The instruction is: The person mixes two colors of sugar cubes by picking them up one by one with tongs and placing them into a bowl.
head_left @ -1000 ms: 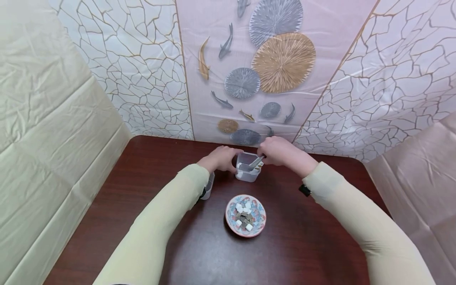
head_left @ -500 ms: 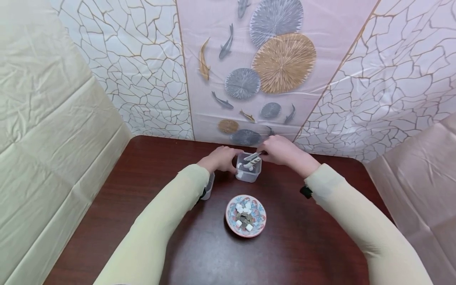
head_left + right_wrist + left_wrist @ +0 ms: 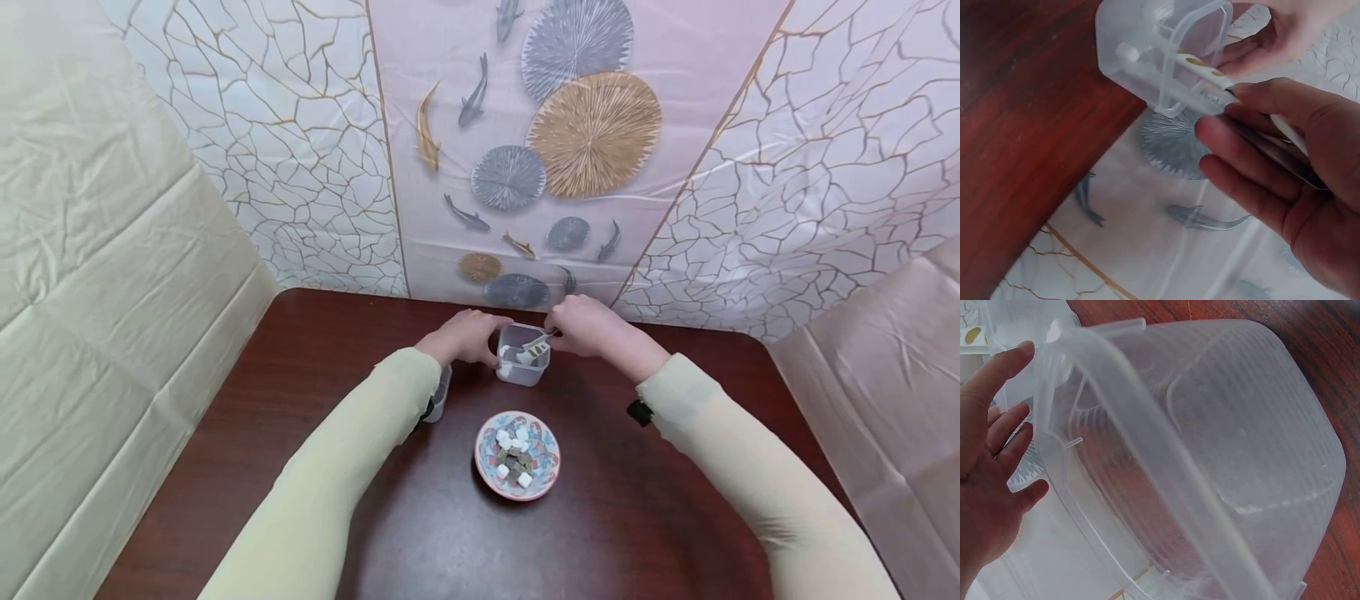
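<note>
My left hand grips the left side of a small clear plastic container. In the left wrist view the fingers reach that container's wall at the upper left. My right hand holds a pair of tongs with white, gold-patterned arms, their tips slanting down into the container. Its fingers and thumb press the tong arms in the right wrist view. A few white pieces lie inside the container. Whether the tongs pinch a piece cannot be made out.
A patterned plate with white cubes and brown pieces stands nearer on the dark wooden table. Beside my left wrist is a second clear container, partly behind the sleeve. A printed cloth hangs behind the table.
The tong arms spread apart half a second ago and are closer together now. My right hand has shifted slightly down. The left hand and container stay in place.
</note>
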### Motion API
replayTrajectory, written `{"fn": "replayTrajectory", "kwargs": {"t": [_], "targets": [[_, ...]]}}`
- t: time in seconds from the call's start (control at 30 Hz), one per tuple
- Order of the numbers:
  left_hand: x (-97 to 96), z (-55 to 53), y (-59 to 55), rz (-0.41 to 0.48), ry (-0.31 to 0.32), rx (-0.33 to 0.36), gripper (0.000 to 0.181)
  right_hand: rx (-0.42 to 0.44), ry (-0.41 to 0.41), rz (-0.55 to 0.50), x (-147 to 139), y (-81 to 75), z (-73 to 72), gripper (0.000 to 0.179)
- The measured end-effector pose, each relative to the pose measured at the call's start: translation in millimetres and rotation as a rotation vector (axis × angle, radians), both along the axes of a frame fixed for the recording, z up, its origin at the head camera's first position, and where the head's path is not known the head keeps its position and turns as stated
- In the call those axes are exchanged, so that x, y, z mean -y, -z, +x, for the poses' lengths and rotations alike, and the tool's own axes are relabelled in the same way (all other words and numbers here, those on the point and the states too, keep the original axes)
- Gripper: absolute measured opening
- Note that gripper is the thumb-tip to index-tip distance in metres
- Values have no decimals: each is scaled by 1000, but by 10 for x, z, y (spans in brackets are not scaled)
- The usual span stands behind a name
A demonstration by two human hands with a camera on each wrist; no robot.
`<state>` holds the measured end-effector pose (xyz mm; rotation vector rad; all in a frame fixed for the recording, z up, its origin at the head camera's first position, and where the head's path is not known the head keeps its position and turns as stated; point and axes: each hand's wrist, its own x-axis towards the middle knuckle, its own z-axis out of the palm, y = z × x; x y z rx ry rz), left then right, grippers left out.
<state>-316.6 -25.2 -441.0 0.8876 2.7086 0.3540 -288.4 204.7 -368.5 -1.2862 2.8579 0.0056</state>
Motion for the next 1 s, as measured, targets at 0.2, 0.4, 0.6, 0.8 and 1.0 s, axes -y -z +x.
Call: {"fn": "replayTrajectory", "kwargs": {"t": [0.2, 0.4, 0.6, 0.8, 1.0], "targets": [[3, 27, -22, -5, 1, -4, 80, 33, -10, -147, -96, 93, -37, 16], [7, 27, -30, 3, 4, -5, 80, 22, 6, -163, -174, 28, -22, 20], [4, 33, -36, 8, -5, 0, 79, -27, -39, -90, -121, -47, 32, 26], [3, 38, -35, 12, -2, 3, 80, -4, -38, -44, -22, -12, 31, 39], [6, 32, -30, -4, -4, -9, 79, 1, -51, -75, 3, 69, -17, 39]]}}
